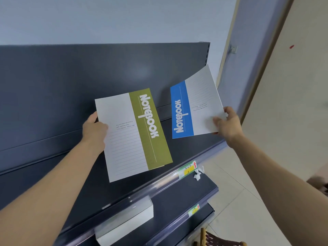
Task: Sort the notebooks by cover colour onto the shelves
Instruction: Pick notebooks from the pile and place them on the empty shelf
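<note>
My left hand [95,129] grips the left edge of an olive-green and white notebook [133,134], held face-up over the top shelf [58,174]. A second cover edge shows under its lower right corner. My right hand [228,123] pinches the lower right corner of a blue and white notebook [195,105], which is upside down and lifted above the shelf's right end, its far corner curling up. The two notebooks are apart, side by side.
A dark grey back panel [88,71] rises behind the shelf. A stack of white notebooks [126,221] lies on the lower shelf [177,197]. Price labels [188,169] sit on the shelf rail. A wicker basket [218,238] stands on the tiled floor at right.
</note>
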`<control>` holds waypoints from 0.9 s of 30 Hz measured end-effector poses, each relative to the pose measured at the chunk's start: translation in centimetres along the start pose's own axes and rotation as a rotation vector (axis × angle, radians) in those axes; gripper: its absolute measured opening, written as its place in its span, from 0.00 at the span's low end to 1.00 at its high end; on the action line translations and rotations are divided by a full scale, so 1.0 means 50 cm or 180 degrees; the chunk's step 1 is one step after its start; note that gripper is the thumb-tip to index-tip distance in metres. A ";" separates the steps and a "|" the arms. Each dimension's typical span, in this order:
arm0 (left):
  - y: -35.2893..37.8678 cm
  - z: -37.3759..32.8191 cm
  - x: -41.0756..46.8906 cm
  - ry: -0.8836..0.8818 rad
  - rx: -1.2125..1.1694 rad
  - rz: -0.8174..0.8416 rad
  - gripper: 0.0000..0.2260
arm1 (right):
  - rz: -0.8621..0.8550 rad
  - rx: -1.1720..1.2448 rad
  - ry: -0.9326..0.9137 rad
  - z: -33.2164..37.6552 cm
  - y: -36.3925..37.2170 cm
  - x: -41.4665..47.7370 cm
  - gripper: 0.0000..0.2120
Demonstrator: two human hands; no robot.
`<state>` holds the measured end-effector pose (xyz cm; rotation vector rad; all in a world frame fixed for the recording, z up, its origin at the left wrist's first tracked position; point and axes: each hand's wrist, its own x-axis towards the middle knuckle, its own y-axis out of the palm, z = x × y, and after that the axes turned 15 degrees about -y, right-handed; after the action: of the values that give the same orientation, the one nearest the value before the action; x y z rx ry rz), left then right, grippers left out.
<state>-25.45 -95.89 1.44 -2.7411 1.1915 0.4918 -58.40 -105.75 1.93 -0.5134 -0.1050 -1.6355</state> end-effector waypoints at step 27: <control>0.376 0.149 0.280 -0.1004 0.0864 -0.0709 0.12 | 0.0969 -0.0083 0.0247 -0.271 -0.074 0.359 0.07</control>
<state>-32.04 -116.75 -9.81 -2.4135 0.8013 0.6509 -66.36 -126.65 -2.38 -0.4606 0.0507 -1.3582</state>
